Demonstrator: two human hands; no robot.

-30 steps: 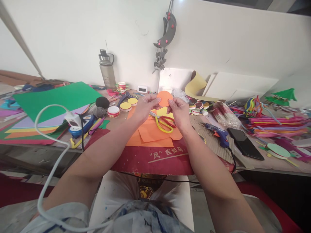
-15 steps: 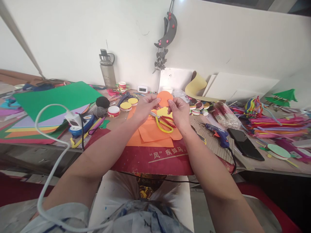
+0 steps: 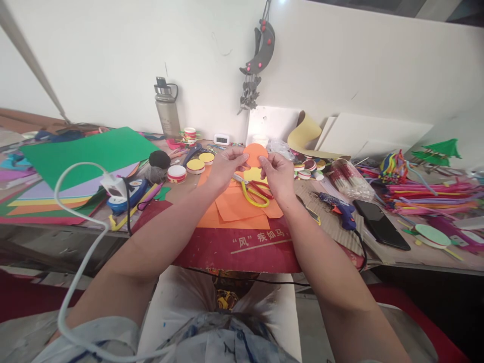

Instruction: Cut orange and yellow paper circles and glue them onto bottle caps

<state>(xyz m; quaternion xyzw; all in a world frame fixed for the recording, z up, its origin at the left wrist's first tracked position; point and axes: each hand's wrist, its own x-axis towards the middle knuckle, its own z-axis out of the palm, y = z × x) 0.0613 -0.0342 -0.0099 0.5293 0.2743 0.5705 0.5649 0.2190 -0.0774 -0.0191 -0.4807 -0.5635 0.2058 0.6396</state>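
Observation:
Between my two hands an orange paper disc (image 3: 255,154) is held up above the table. My left hand (image 3: 229,166) pinches its left edge with thumb and fingers. At the disc's lower right edge, my right hand (image 3: 278,171) grips it the same way. Below lie yellow-handled scissors (image 3: 254,195) and a red-handled tool (image 3: 262,188), whose heads overlap so that I cannot make out its kind. They rest on orange paper sheets (image 3: 242,214), with a piece of yellow paper (image 3: 256,174) behind.
Left are a green sheet (image 3: 91,151), a white cable (image 3: 81,267) and small round drums (image 3: 177,174). A bottle (image 3: 167,111) stands by the wall. Right lie a blue glue gun (image 3: 342,212), a black phone (image 3: 381,225) and pipe cleaners (image 3: 434,194). A red board (image 3: 234,257) covers the front edge.
The orange disc has shifted very slightly left and tilted a little in my fingers. Both hands keep their hold, and the things on the table stay put.

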